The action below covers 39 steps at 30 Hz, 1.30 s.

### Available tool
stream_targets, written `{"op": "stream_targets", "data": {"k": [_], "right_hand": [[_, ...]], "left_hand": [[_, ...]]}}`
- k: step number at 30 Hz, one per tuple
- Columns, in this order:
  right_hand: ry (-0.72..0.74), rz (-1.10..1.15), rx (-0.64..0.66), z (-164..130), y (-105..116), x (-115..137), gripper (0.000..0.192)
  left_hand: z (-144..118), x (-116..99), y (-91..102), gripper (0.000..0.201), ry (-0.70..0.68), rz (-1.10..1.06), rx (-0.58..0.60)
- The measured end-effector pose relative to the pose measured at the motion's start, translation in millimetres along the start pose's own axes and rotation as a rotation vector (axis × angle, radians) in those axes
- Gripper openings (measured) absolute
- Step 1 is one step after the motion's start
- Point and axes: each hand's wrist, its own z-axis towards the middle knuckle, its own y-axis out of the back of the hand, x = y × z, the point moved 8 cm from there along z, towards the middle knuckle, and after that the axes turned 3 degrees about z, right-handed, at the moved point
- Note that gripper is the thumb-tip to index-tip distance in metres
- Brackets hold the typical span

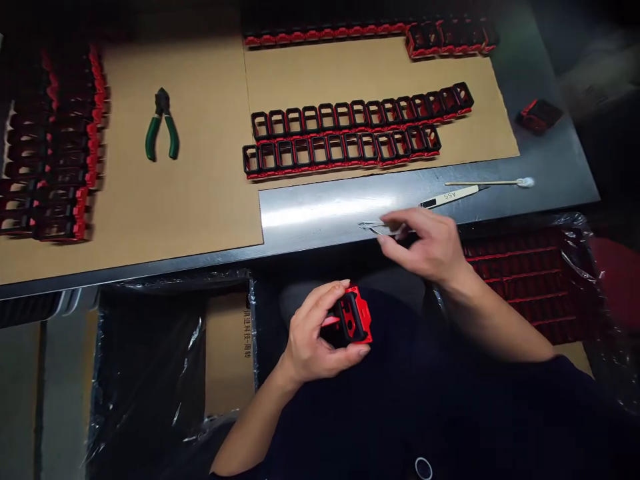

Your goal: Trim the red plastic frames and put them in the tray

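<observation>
My left hand [314, 333] holds a red and black plastic frame part [353, 320] over my lap, below the table edge. My right hand [426, 243] reaches onto the metal table [320, 213] at its front edge, with the fingers pinched on a thin metal tool, perhaps tweezers [376, 228], lying on the surface. A white-handled tool marked A55 [450, 197] lies just beyond that hand, with a cotton swab [493, 182] behind it.
Two rows of black and red frames [350, 137] stand on cardboard [200, 200], with more rows at the far edge [370, 32] and stacks at the left [55, 153]. Green-handled pliers [161, 125] lie on the cardboard. A plastic-lined box of parts [530, 280] sits right, another lined box [150, 360] left.
</observation>
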Motion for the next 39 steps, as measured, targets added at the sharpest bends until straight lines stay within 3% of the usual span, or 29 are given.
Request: {"op": "stream_targets", "data": {"k": [3, 8, 12, 18, 30, 39], "right_hand": [[-0.012, 0.132, 0.097, -41, 17, 19, 0.024], [0.137, 0.305, 0.212, -79, 7, 54, 0.027], [0.232, 0.378, 0.171, -78, 4, 64, 0.018], [0.396, 0.284, 0.208, -78, 2, 73, 0.007], [0.424, 0.215, 0.236, -76, 3, 76, 0.007], [0.410, 0.235, 0.332, -76, 2, 81, 0.006]], "left_hand": [[2, 1, -2.6, 0.079, -0.047, -0.048, 0.003], [9, 1, -13.8, 0.086, -0.115, -0.130, 0.089], [11, 0, -15.8, 0.090, -0.138, -0.166, 0.108], [6, 3, -10.3, 0.095, -0.135, -0.207, 0.048], [7, 4, -11.8, 0.094, -0.136, -0.200, 0.055], [9, -4, -11.0, 0.092, -0.196, -0.026, 0.105]]}}
